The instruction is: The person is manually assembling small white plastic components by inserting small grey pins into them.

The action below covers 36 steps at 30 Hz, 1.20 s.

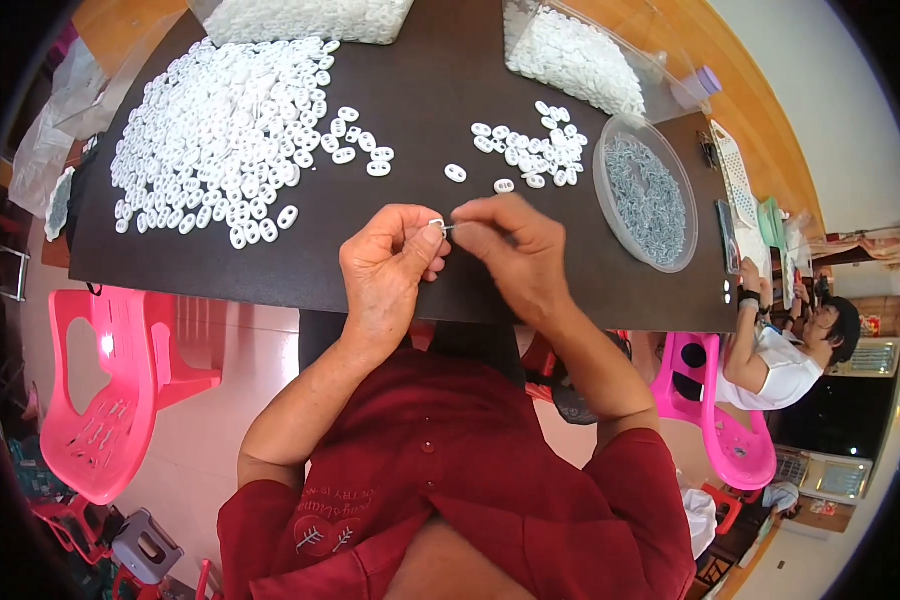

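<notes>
Currently left hand [388, 255] pinches white piece [437, 223], right hand [518, 250] pinches slim metal part [449, 228] (above dark table [400, 95])

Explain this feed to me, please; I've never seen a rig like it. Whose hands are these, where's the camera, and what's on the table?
There is no machine here, just the wearer's own bare left hand and right hand. The only picture comes from a wide fisheye camera on their head, looking down. Its left is their left, and straight edges bend near the rim.

On the dark table lie a big heap of white two-holed ovals on the left and a smaller scatter on the right. Clear bins of white pieces stand at the far side, and a round tub of small grey metal pieces sits at right.

The left hand pinches a small white piece; the right appears to hold a thin bit against it, too small to identify.
</notes>
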Each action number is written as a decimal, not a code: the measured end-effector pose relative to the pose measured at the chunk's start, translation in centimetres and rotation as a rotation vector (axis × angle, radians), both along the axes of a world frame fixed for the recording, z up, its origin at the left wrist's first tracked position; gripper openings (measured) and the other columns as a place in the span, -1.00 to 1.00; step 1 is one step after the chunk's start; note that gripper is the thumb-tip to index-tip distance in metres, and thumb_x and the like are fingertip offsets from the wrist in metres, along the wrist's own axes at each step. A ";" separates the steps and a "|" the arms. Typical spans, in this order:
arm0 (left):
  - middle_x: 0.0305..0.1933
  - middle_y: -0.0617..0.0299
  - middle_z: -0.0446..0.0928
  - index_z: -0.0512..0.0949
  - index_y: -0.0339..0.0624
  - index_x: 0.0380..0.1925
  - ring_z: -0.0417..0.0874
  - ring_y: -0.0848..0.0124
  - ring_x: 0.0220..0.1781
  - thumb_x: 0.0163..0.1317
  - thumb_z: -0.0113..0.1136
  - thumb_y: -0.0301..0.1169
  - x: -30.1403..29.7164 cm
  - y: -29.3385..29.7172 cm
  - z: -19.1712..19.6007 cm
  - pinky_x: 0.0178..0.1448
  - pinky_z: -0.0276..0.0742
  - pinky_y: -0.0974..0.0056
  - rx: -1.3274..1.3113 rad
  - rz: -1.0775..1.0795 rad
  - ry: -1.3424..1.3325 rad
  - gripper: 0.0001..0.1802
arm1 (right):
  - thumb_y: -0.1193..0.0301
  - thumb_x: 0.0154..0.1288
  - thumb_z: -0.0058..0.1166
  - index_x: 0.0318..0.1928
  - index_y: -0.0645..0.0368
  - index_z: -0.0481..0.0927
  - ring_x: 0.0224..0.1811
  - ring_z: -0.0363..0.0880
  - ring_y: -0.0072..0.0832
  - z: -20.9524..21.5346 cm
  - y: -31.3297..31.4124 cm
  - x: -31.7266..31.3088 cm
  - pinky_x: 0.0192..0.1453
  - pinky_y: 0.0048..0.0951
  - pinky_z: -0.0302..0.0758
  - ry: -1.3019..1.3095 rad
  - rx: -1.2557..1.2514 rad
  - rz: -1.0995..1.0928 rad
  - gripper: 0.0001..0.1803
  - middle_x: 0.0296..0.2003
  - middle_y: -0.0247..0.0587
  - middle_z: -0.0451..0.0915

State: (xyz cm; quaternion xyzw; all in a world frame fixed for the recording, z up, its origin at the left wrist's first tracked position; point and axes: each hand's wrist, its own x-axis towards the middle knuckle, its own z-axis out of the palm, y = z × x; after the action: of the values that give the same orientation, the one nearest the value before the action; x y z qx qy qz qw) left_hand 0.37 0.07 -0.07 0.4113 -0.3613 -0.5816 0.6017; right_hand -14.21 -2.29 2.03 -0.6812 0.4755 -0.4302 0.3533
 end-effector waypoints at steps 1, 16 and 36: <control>-0.49 0.31 0.51 0.52 -0.31 -0.31 0.46 0.66 -0.50 0.26 0.11 -0.50 0.1 -0.1 0.0 -0.43 0.40 0.56 -0.001 0.001 0.002 -0.91 | 0.60 0.13 0.12 -0.26 0.28 0.61 -0.33 0.47 -0.71 0.4 -0.4 -0.6 -0.23 -0.66 0.41 0.049 -0.059 -0.032 -0.87 -0.41 -0.39 0.56; -0.49 0.22 0.54 0.53 -0.34 -0.30 0.50 0.61 -0.51 0.24 0.11 -0.49 0.3 -0.6 -0.3 -0.44 0.42 0.53 -0.011 -0.015 0.069 -0.89 | 0.56 -0.04 0.19 -0.31 0.08 0.62 -0.37 0.42 -0.25 0.3 -5.0 -6.1 -0.32 -0.30 0.37 0.850 -0.577 -0.113 -0.79 -0.49 -0.22 0.46; -0.47 0.17 0.56 0.53 -0.36 -0.26 0.51 0.55 -0.53 0.23 0.13 -0.49 0.3 -0.8 0.6 -0.45 0.44 0.48 0.034 -0.008 0.085 -0.86 | 0.57 0.03 0.25 -0.28 0.23 0.60 -0.42 0.52 -0.64 0.5 -3.0 -2.9 -0.35 -0.60 0.40 -0.029 0.187 0.016 -0.81 -0.42 -0.35 0.58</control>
State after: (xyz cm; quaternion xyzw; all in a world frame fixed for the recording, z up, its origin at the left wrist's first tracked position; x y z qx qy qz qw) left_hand 0.62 -0.76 0.53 0.3950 -0.3270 -0.6070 0.6071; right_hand -17.07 -5.31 2.49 -0.6428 0.5029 -0.3910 0.4254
